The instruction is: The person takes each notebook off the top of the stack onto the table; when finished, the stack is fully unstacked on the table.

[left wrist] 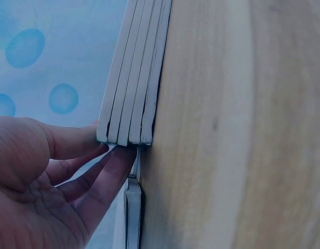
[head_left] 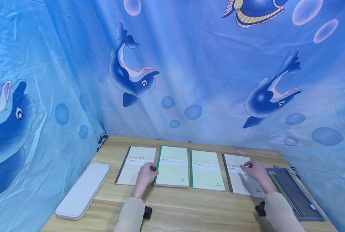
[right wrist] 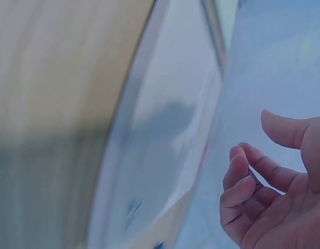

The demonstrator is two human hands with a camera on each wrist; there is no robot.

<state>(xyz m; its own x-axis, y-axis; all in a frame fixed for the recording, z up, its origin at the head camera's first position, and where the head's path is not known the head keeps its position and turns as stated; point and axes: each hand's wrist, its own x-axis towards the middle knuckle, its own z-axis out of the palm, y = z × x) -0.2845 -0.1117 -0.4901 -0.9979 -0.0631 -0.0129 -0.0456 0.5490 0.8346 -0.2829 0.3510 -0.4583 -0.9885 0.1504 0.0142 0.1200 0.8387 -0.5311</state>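
My left hand (head_left: 147,175) lies over the right edge of a white notebook (head_left: 132,167), its fingertips against the dark green spine of a stack of pale green notebooks (head_left: 172,167). In the left wrist view, the thumb meets the stack's (left wrist: 130,83) upper corner, while the other fingers (left wrist: 116,168) touch its lower part, fairly straight. My right hand (head_left: 255,170) hovers over a white notebook with a dark spine (head_left: 239,180). Its fingers are loosely curled with nothing between them, as the right wrist view shows, apart from the white cover (right wrist: 165,104).
Another pale green notebook (head_left: 207,170) lies between the stack and the right white one. A white case (head_left: 84,190) sits at the left, a dark mesh pouch (head_left: 295,190) at the right edge. Behind the notebooks is a small pink piece (head_left: 240,151). Blue dolphin-print curtain (head_left: 190,80) surrounds the table.
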